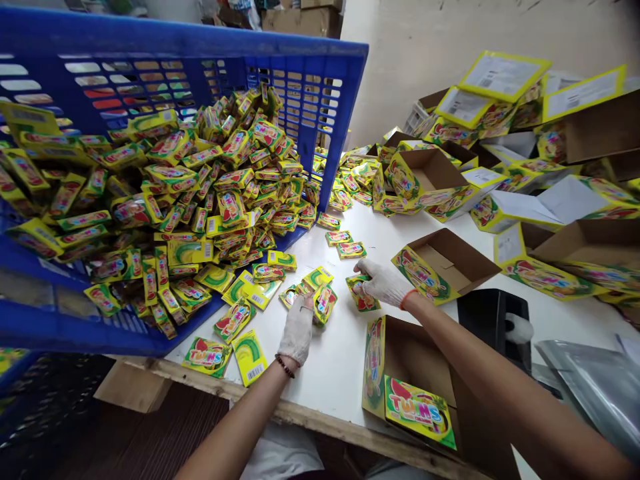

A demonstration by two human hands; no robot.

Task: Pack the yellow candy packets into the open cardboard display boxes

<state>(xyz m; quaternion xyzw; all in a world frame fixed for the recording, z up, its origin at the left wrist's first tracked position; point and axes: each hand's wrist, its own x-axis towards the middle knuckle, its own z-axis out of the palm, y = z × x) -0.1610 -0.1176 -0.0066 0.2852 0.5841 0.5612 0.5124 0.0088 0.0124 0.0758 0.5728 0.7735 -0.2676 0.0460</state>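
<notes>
My left hand [297,330], in a white glove with bare fingertips, is closed around a small yellow-green candy box [325,303]. More small boxes lie against its fingers. My right hand [386,281], gloved likewise, has its thumb and fingers on another candy box [361,297] on the white table [325,373]. In front of my right forearm stands an open display carton [375,363] with one candy box [419,410] printed "TWINS" inside its front. Loose candy boxes [207,357] lie left of my left hand.
A blue plastic basket [330,50] tipped toward the table spills a heap of candy boxes [225,180]. Open cartons [445,267] are piled at the right. Near my right forearm are a black tape dispenser [493,317] and clear plastic [590,380]. The wooden table edge [345,423] runs in front.
</notes>
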